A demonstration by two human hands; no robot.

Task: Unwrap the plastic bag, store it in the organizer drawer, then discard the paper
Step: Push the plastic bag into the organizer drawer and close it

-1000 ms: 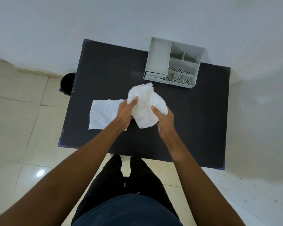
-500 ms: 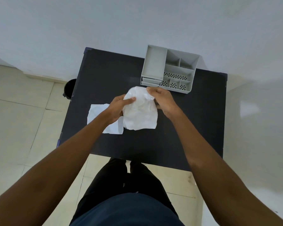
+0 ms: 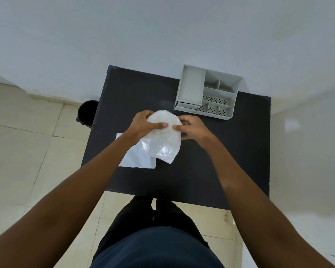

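Observation:
A crumpled clear plastic bag [image 3: 162,144] hangs above the middle of the black table [image 3: 211,161]. My left hand [image 3: 143,125] grips its upper left edge and my right hand [image 3: 191,128] pinches its upper right edge, thumbs nearly meeting. A flat white sheet of paper [image 3: 137,157] lies on the table under my left forearm, partly hidden by the bag. The grey organizer [image 3: 209,91] stands at the table's far right, its low drawer [image 3: 186,108] at the front left looking shut.
A black waste bin [image 3: 86,115] stands on the tiled floor just left of the table's far corner. A white wall runs behind the table. My legs are at the table's near edge.
Both hands have come together at the top of the bag. The bag has been bunched narrower and now hangs longer over the paper's right edge.

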